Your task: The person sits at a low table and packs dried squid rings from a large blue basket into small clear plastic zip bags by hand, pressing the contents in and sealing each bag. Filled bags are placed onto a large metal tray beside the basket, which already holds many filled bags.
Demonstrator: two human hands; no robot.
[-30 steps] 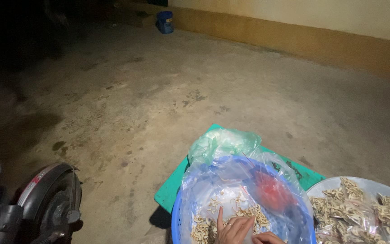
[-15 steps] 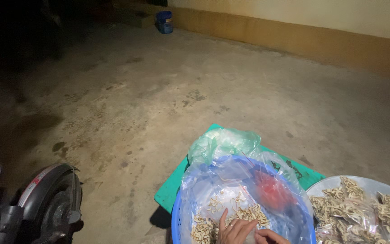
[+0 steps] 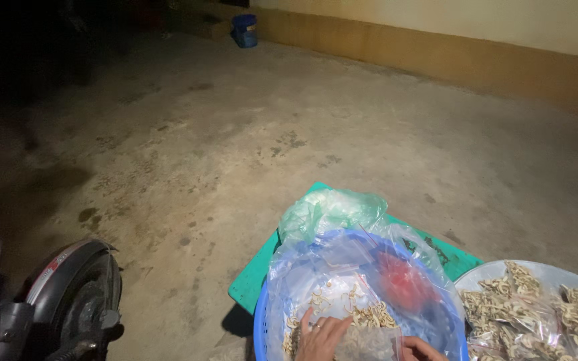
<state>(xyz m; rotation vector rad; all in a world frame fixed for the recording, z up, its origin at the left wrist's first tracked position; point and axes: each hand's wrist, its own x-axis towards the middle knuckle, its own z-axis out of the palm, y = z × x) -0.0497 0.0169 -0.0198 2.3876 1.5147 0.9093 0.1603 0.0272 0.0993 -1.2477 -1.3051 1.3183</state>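
A blue basin [image 3: 259,327] lined with a clear plastic sheet [image 3: 342,257] holds a heap of small pale pieces [image 3: 369,313] and something red [image 3: 403,286] under the plastic. My left hand [image 3: 319,337], a ring on one finger, rests on the heap at the bottom edge, fingers spread upward, against a small clear bag [image 3: 369,342] with pieces in it. My right hand [image 3: 424,349] is mostly cut off by the frame and touches the bag's right side.
The basin sits on a green board [image 3: 252,287] on a concrete floor. A pale tray [image 3: 543,271] at the right carries several filled clear bags [image 3: 530,314]. A motorbike wheel and fender [image 3: 75,294] stand at the lower left, a blue bucket [image 3: 244,30] by the far wall.
My right hand has slid a little to the right, and the small clear bag now shows between my hands. My left hand stays on the heap.
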